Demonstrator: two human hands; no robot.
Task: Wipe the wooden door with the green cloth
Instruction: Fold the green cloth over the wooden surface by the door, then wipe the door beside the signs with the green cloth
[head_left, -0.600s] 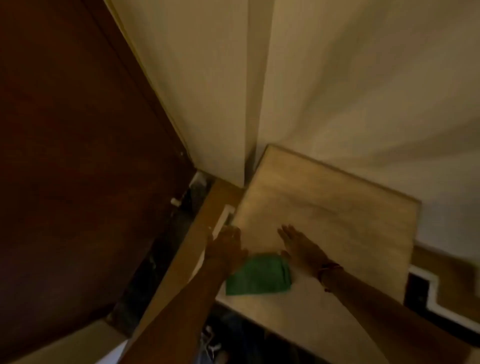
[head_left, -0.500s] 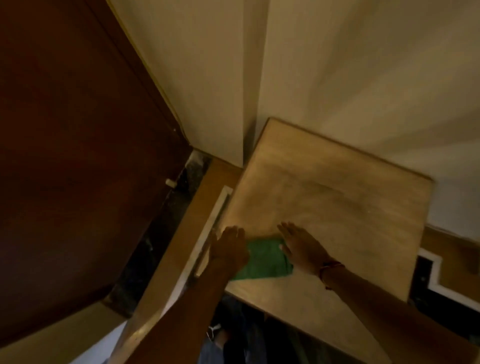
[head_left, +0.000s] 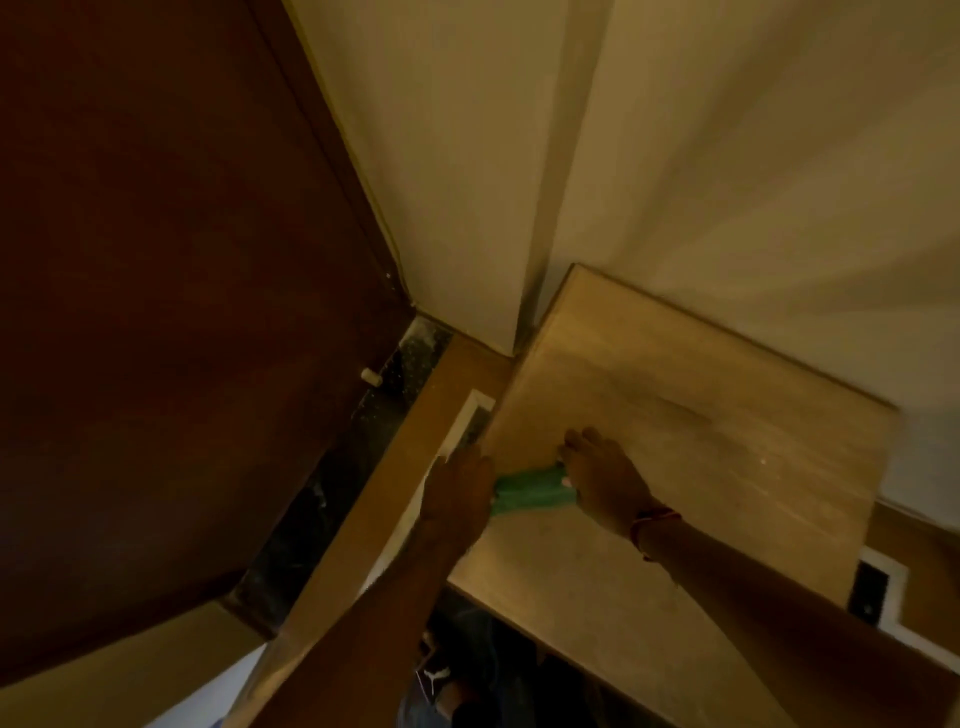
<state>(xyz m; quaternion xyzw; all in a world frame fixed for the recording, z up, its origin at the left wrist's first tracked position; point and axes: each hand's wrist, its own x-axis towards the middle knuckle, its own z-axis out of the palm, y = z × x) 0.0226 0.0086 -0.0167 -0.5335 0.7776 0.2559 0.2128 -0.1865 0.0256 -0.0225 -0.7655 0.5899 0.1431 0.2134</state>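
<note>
The green cloth (head_left: 532, 491) lies bunched on a light wooden tabletop (head_left: 701, 441), near its left front corner. My left hand (head_left: 460, 491) covers the cloth's left end, and my right hand (head_left: 602, 480) rests on its right end with fingers spread flat; both press on the cloth. A red thread circles my right wrist. The dark brown wooden door (head_left: 156, 312) fills the left side of the view, apart from both hands.
Cream walls (head_left: 753, 156) meet in a corner behind the table. A wooden ledge (head_left: 395, 499) runs beside the table, with a dark speckled floor strip (head_left: 332, 493) between it and the door. A small white door stop (head_left: 370, 376) sits near the door's base.
The two hands have closed in on the cloth, which now looks narrower and more bunched between them. The view has shifted slightly.
</note>
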